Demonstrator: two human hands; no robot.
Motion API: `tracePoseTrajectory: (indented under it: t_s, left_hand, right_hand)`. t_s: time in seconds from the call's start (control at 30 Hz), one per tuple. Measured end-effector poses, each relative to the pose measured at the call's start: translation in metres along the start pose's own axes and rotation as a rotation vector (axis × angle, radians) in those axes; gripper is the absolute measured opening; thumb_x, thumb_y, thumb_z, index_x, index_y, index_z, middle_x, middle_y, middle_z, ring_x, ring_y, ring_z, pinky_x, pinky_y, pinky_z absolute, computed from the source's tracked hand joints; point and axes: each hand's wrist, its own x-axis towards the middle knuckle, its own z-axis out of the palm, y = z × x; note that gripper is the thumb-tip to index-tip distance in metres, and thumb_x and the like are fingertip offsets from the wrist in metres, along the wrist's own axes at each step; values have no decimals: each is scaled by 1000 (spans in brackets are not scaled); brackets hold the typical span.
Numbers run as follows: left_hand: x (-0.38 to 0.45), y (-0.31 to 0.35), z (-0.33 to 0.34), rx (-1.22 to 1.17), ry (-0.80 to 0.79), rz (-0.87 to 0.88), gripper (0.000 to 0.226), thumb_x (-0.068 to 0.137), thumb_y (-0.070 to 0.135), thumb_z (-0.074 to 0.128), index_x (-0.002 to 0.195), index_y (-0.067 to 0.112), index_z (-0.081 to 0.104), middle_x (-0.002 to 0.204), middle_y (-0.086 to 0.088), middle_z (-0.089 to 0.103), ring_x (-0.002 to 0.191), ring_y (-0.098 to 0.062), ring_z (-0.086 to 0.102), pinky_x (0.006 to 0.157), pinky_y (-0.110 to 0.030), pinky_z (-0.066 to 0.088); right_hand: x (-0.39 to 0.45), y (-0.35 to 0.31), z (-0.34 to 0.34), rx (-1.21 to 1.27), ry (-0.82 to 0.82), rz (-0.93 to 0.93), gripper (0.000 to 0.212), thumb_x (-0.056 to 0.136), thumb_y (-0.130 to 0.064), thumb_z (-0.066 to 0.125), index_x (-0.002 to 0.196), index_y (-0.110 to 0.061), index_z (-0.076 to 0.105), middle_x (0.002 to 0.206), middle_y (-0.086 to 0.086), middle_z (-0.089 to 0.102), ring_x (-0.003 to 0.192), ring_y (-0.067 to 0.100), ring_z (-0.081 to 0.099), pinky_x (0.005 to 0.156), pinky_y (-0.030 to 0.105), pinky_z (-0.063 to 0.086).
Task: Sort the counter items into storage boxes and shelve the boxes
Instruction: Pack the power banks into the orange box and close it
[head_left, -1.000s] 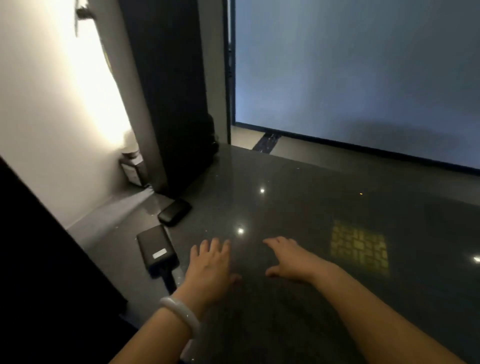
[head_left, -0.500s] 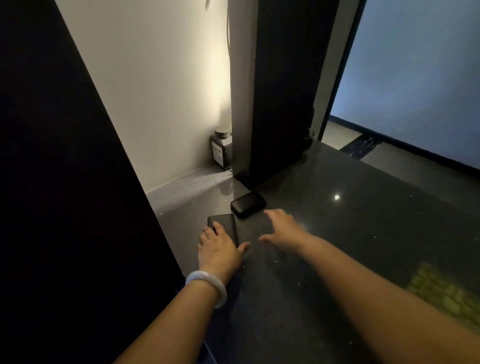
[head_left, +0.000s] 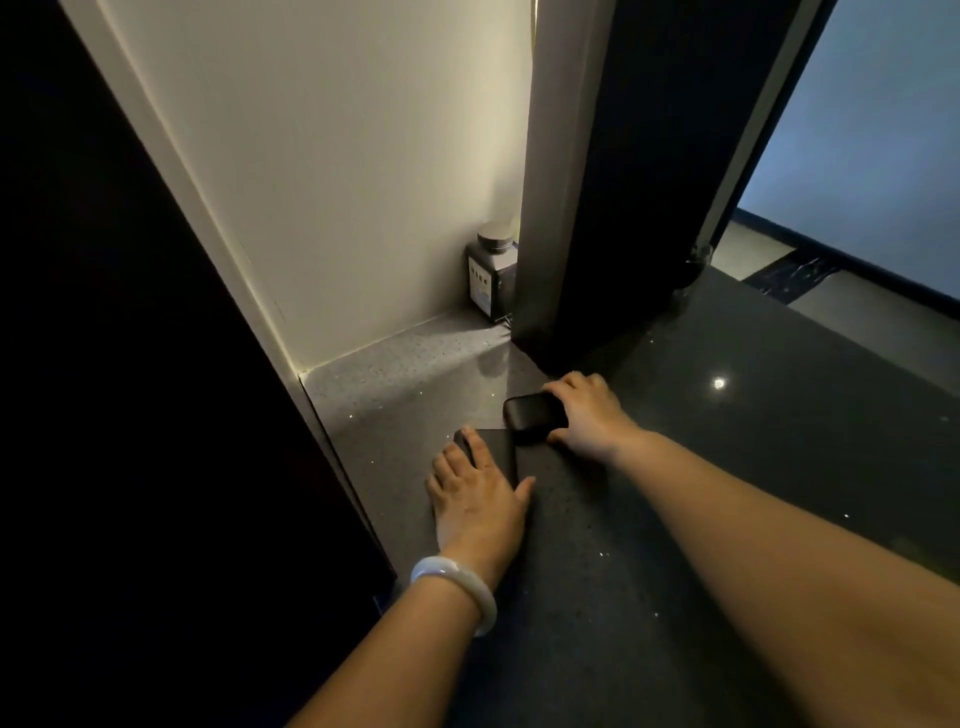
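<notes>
small case: a small black rounded-corner case (head_left: 531, 418) with a smooth, slightly glossy shell lies flat on the dark speckled stone counter (head_left: 779, 467), close to the foot of the pillar.
right hand: the right hand (head_left: 589, 415) is wrapped over the case's right end, fingers curled round the far edge and thumb on the near edge, so it's gripping it.
flat slab: a flat black rectangular device (head_left: 501, 454), matte and thin, sits just in front of the small case, and their corners look like they touch or overlap; can't tell which.
left hand: the left hand (head_left: 475, 493) lies palm down on the slab with fingers straight and slightly spread, thumb out to the right. It covers most of the slab.
bangle: a pale, smooth, rounded bangle (head_left: 457, 590) sits on the left wrist.
pillar: a tall dark square pillar (head_left: 623, 182) stands right behind the case and boxes in that corner.
bottle: a small dark square bottle with a silver round cap and pale label (head_left: 491, 275) is tucked behind the pillar's left edge against the cream wall (head_left: 337, 182), partly hidden.
left side: a big black panel (head_left: 130, 364) crowds the counter's left edge, leaving a narrow wedge of lighter grey counter.
counter finish: polished, with glittery flecks and a bright light spot.
</notes>
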Motion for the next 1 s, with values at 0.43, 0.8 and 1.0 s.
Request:
tracePoseTrajectory:
  t_s: [0.43, 0.8, 1.0]
  left_hand:
    - [-2, -10, -13, -103, -66, 167, 91, 79, 52, 66, 149, 24, 14, 143, -10, 24, 126, -32, 26, 108, -46, 30]
    - [-116, 79, 15, -14, -304, 660, 93, 74, 51, 71, 150, 33, 20, 135, 0, 38, 117, -23, 36, 103, -37, 38]
    - [-253, 151, 26, -49, -446, 1013, 94, 76, 50, 70, 151, 34, 16, 139, 1, 36, 126, -23, 31, 106, -40, 35]
  right_hand:
    - [-139, 12, 15, 224, 50, 467, 73, 69, -41, 81, 128, -18, 44, 130, 3, 43, 120, 21, 39, 100, 32, 39]
    - [-341, 61, -10, 365, 336, 850, 65, 69, -47, 79, 121, -20, 52, 114, -3, 40, 114, 18, 42, 97, 29, 41]
    - [-516, 59, -25, 351, 527, 1079, 63, 72, -48, 76, 121, -23, 47, 111, -7, 33, 115, 16, 33, 97, 29, 37]
